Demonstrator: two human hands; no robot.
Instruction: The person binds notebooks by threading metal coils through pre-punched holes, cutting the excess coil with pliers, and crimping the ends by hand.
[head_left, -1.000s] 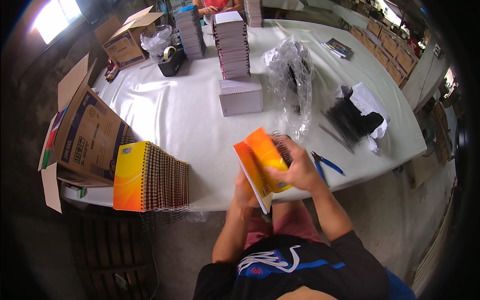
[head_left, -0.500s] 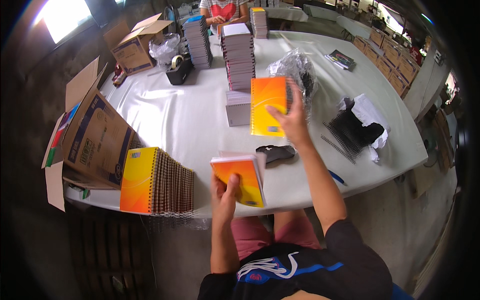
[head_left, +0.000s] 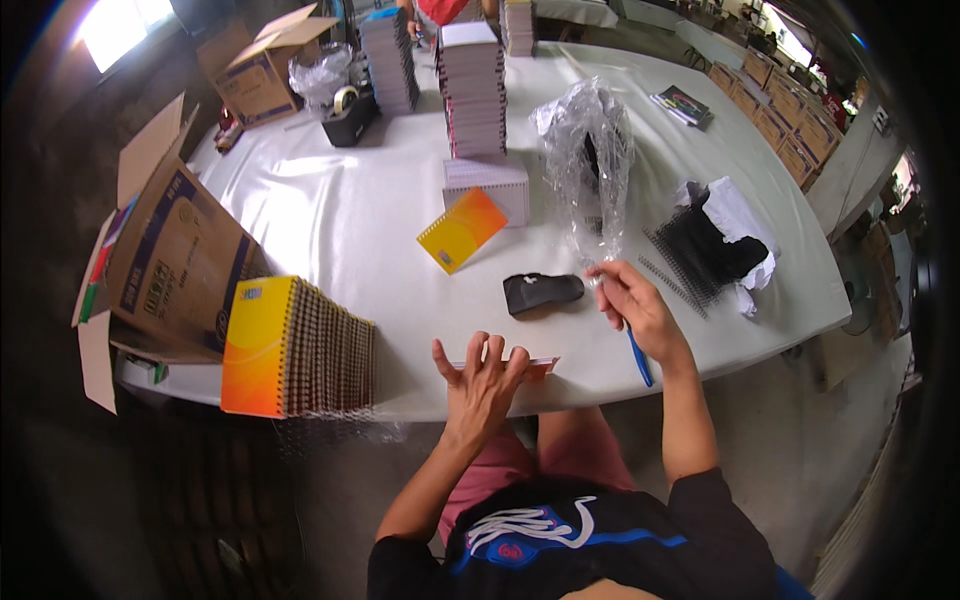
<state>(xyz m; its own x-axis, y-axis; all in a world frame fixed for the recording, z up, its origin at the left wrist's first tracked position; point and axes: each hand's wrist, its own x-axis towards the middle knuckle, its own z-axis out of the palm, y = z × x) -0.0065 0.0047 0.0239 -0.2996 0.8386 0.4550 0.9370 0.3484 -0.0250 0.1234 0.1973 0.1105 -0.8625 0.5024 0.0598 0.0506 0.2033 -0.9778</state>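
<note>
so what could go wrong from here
The orange-covered sheets at the left hand are close to the near edge of the table, so they might slip off. The row of yellow-and-orange notebooks also stands near that edge, and a knock could tip some over it. The tall stack of notebooks looks uneven and may topple if bumped.

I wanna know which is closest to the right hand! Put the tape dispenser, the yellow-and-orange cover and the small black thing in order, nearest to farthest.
From the right hand, in the head view:
1. small black thing: just to its left
2. yellow-and-orange cover: farther left and farther forward
3. tape dispenser: farthest, away at the far left
</note>
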